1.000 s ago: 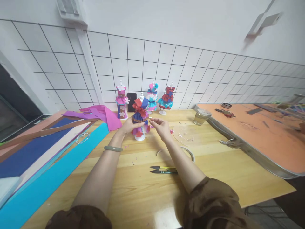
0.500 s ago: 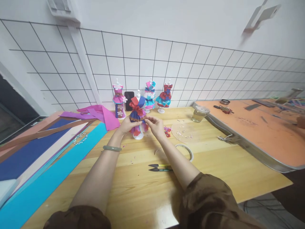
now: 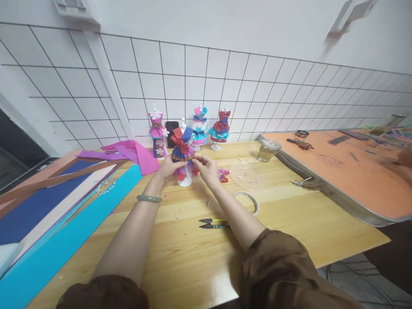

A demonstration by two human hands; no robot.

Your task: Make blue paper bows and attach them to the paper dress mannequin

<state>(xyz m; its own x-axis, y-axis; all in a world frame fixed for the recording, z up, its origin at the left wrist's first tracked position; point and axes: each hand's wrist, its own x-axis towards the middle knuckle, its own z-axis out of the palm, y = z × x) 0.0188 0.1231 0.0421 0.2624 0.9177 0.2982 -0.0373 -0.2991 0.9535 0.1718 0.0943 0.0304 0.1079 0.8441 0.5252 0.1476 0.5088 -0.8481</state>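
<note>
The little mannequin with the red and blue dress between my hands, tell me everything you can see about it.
The mannequin is a small white dress form, upright on a round white base on the wooden table, with a white neck knob on top. It wears what looks like a paper or foam dress: a red and blue bow at the chest, a brown waist band, purple and red ruffles below. The left hand grips its waist from the left; the right hand pinches the band from the right. Three similar dressed mannequins stand behind it.

No lettering could be read anywhere. The dark phone (image 3: 171, 133) by the wall showed a blank face.
</note>
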